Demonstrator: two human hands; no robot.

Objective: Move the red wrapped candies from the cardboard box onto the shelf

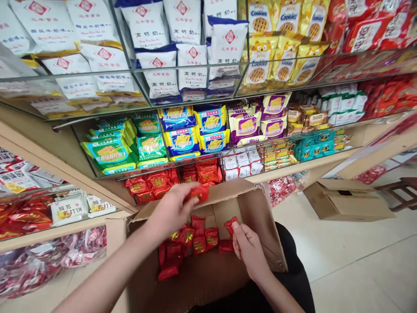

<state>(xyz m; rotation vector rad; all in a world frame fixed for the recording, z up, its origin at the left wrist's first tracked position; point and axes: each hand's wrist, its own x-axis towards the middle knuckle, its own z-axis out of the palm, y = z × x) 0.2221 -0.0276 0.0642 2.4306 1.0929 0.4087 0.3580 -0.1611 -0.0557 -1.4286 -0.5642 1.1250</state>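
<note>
My left hand (174,206) is closed on a red snack packet (200,194) above the far rim of an open cardboard box (260,213). Lower down, inside the box's right part, my right hand (248,248) pinches another small red packet (230,226) between thumb and fingers. Several red packets with gold print (199,244) lie loose on the box floor, mostly on its left side. Just beyond the box, a low shelf compartment holds rows of similar red packets (159,179).
Glass-fronted shelves rise ahead, with green biscuit packs (110,152), blue-yellow packs (180,139), and white bags (192,65) above. White-and-red packets (243,161) sit right of the red ones. A second cardboard box (348,204) stands on the tiled floor at right, near a wooden stool (399,193).
</note>
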